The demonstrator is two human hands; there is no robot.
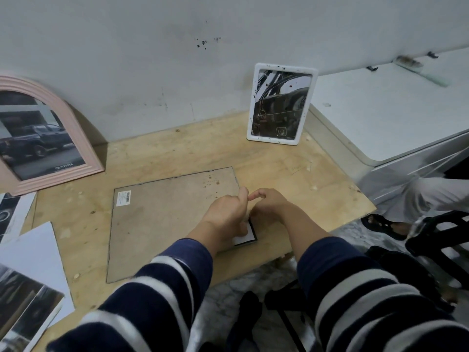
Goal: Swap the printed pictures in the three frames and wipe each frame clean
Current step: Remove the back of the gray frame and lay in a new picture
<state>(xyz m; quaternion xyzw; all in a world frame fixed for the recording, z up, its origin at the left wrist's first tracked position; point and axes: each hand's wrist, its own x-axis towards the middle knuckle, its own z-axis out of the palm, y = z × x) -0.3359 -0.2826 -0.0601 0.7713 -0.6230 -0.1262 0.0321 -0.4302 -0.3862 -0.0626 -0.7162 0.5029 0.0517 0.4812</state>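
A flat brown fibreboard frame backing with a white barcode sticker (pixel 162 224) lies face down on the pale plywood tabletop (pixel 279 168), its long axis running left to right. At its right edge, both hands work a black-edged frame corner (pixel 250 235): the left hand (pixel 225 214) curls on it, and the right hand (pixel 266 207) curls beside it, its grasp unclear. Behind the backing, a white rectangular frame (pixel 281 104) and a pink arched frame (pixel 38 138) lean on the scuffed grey wall (pixel 152 59). Loose prints (pixel 28 301) lie left of it.
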